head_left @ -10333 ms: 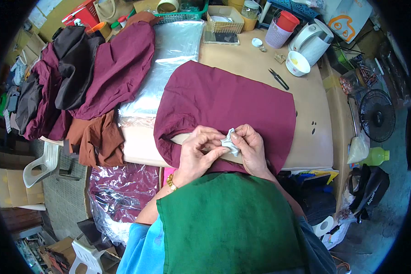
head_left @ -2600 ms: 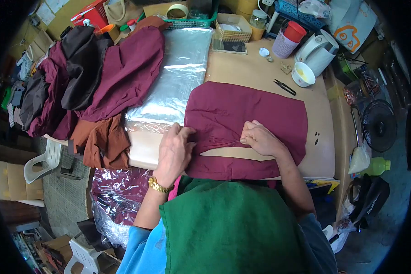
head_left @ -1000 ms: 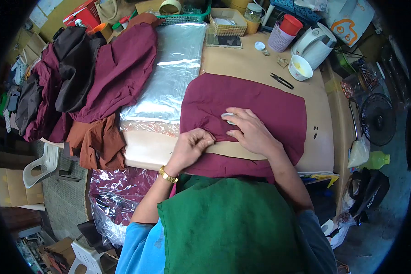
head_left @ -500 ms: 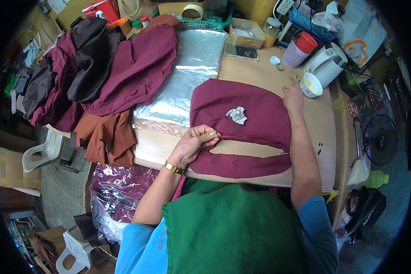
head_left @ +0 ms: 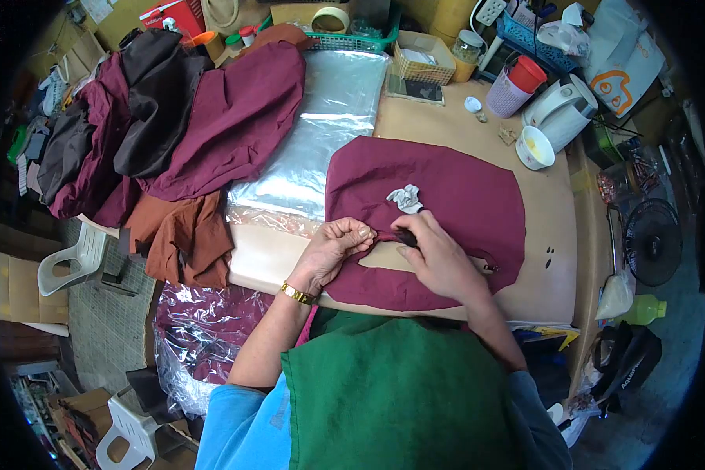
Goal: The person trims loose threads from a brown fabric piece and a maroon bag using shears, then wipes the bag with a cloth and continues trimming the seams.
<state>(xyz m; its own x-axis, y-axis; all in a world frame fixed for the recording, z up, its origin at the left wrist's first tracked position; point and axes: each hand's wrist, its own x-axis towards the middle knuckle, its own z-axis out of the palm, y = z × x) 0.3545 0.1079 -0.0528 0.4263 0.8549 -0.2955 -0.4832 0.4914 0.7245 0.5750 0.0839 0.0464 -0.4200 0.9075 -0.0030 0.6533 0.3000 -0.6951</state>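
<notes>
A maroon fabric piece [head_left: 446, 176] lies on the table with a long opening across it, and a small zipper end shows at the opening's right. My left hand [head_left: 337, 247], with a gold watch on its wrist, is closed in a pinch on the left end of the opening's edge. Just right of it, my right hand [head_left: 442, 258] is closed on a small dark object [head_left: 403, 236], held against that same edge. What kind of object it is I cannot tell. A crumpled white scrap [head_left: 405, 199] rests on the fabric just above my right fingers.
Maroon and dark garments [head_left: 243, 125] are piled at the left, beside clear plastic sheets [head_left: 333, 117]. A white bowl [head_left: 534, 147], an electric kettle [head_left: 560, 113] and a lilac cup [head_left: 507, 95] stand at the back right. A wicker basket [head_left: 423, 59] sits behind.
My right hand has come from beside the white bowl back to the fabric's opening, now with a small dark object. The fabric's right side spreads further out. My left hand keeps its pinch.
</notes>
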